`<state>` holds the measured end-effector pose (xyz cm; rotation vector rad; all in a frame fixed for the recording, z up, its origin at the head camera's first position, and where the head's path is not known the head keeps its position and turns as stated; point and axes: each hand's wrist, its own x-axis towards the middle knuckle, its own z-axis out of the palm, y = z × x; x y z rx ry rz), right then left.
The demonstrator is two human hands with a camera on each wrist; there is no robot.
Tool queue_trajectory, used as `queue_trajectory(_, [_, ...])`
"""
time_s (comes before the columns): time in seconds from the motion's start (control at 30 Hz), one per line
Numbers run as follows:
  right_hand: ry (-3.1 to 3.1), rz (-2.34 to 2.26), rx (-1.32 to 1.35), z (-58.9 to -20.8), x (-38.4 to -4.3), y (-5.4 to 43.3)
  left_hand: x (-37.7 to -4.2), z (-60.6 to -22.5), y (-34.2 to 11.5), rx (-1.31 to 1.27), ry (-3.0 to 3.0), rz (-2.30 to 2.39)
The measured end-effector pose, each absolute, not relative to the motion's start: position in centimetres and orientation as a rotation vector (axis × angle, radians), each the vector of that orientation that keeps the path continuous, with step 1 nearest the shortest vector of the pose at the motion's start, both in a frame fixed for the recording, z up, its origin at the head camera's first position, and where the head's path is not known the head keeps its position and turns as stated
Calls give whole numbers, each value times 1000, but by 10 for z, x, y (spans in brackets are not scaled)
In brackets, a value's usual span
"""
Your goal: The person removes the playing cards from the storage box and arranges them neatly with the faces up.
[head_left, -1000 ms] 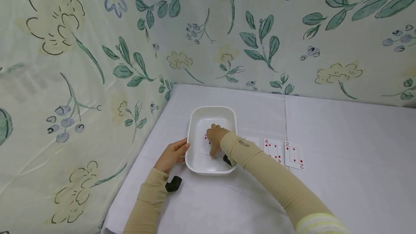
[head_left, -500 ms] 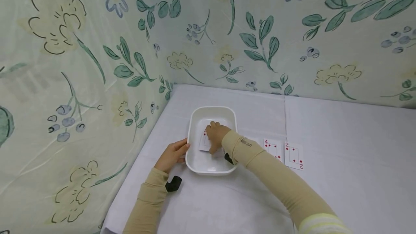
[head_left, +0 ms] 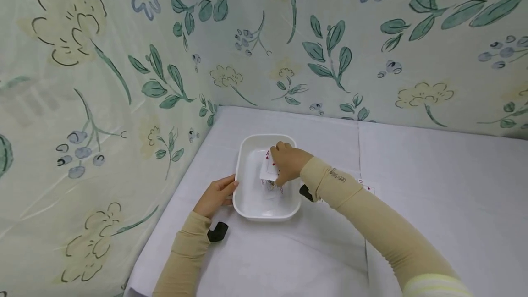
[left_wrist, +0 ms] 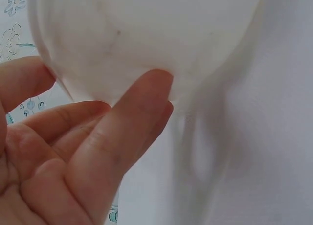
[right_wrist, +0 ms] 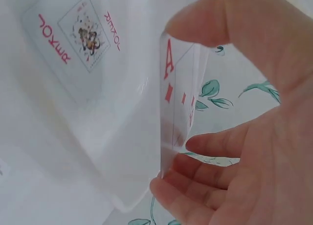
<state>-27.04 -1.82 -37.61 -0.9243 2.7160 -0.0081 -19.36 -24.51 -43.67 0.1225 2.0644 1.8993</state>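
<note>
Over the right half of a white tray (head_left: 243, 210), my right hand (head_left: 294, 162) holds an ace of diamonds (head_left: 268, 171) by its edges. The right wrist view shows the ace (right_wrist: 175, 95) on edge, with the thumb at one end and fingertips at the other. A joker card (right_wrist: 85, 36) lies face up on the tray's floor; in the head view the joker (head_left: 270, 189) is partly covered by the ace. My left hand (head_left: 215, 196) grips the tray's left side, its thumb (left_wrist: 146, 95) pressed to the white wall and the other fingers around the edge.
To the right of the tray, a two of diamonds (head_left: 369, 189) lies on the white tablecloth (head_left: 433, 196), mostly hidden by my right forearm (head_left: 371, 223). Black wrist mounts (head_left: 217, 232) stick out from the sleeves. Floral cloth walls (head_left: 255, 58) stand behind and at left.
The ace has been lifted off the tray floor, uncovering the joker. My right hand has moved up and right with it, the forearm now covering the four of diamonds. My left hand stays put.
</note>
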Motion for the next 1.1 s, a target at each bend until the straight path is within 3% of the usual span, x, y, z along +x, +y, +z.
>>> queue_trajectory(0.37, [2827,-119,-996,-363,-256,62,-202,-459,-251,88,2066,1933])
queue_trajectory(1.1, [2879,-76,-592,-403,-199,228,-201,-461,-251,92,2072,1927])
